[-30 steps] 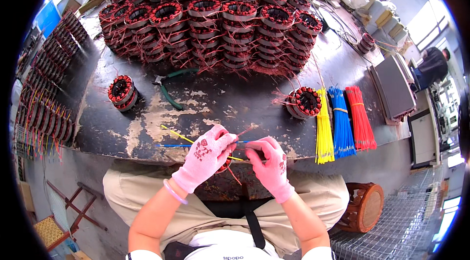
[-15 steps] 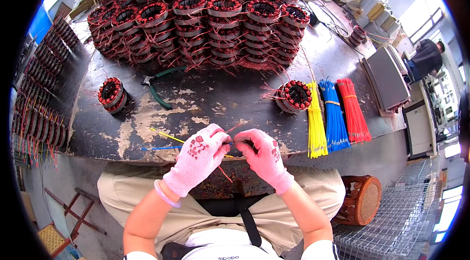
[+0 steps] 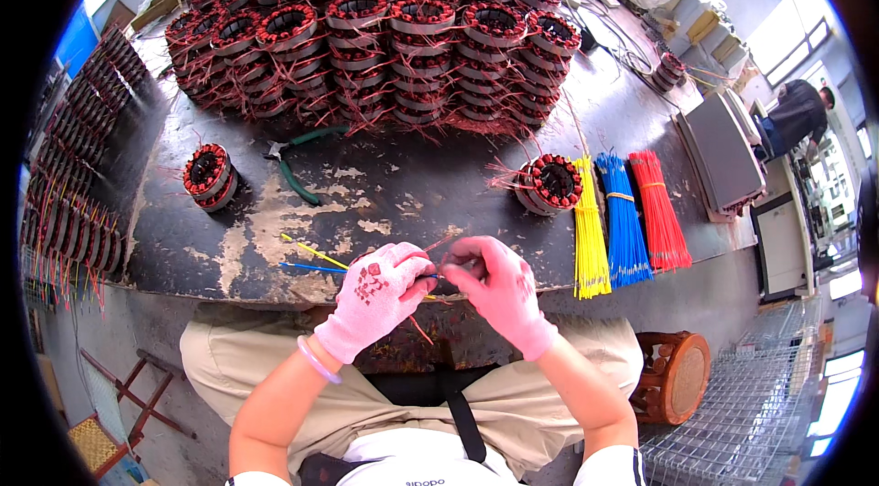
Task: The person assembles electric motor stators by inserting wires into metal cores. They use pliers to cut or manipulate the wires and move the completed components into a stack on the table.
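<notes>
The dark, paint-worn desk (image 3: 275,230) carries everything noted here and serves as the reference throughout. Along its far edge stands a large stack of wound stators (image 3: 385,28), copper-red coils piled several high, apparently kept back to leave the near edge free for handwork. To the desk's left side, upright rows of further stators (image 3: 69,175) are racked off its surface. On the desk's right part lie three bundles of cut wire side by side, yellow (image 3: 591,230), blue (image 3: 623,221) and red (image 3: 657,211), sorted by colour and within reach of the right arm. Just beside the yellow bundle sits a single stator (image 3: 548,184) with loose leads splayed out; another single stator (image 3: 209,177) rests toward the desk's left. Green-handled pliers (image 3: 298,166) lie mid-desk, in front of the stack. At the desk's near edge, both hands wear pink gloves. The left hand (image 3: 377,296) has its grip pinched together on thin wires (image 3: 311,259), a yellow and a blue strand trailing leftward over the desk edge. The right hand (image 3: 499,289) is pinched on the same wire ends, fingertips meeting the left, presumably to steady them against each other.
</notes>
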Demonstrator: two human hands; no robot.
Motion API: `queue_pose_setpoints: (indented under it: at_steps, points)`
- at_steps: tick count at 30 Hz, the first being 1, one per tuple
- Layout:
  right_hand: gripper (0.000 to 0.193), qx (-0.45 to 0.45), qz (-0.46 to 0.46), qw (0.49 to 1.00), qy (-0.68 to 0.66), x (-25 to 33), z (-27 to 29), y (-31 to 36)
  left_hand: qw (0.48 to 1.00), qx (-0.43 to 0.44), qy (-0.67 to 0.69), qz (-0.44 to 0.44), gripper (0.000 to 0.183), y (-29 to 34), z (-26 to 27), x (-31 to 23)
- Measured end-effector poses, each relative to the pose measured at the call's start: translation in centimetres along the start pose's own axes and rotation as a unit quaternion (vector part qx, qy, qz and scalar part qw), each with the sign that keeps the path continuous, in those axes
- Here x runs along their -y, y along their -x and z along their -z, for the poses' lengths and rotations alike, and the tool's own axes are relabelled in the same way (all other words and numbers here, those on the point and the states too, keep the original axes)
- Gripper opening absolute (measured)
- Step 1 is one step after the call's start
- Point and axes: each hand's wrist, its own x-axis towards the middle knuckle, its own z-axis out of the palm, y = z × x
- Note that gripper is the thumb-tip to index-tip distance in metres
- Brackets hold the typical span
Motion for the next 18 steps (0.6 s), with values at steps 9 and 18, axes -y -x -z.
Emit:
queue_pose_setpoints:
  at_steps: [9,18]
  points:
    - [0.039,-0.003,0.290,0.897,0.333,-2.7,-0.5,0.2,1.000,0.009,0.014,0.015,0.017,-0.1,-0.1,-0.1]
    - [0.014,0.244,-0.096,0.964,-0.036,-0.5,1.7,-1.4,0.999,0.022,0.022,0.015,0.017,-0.1,0.2,-0.3]
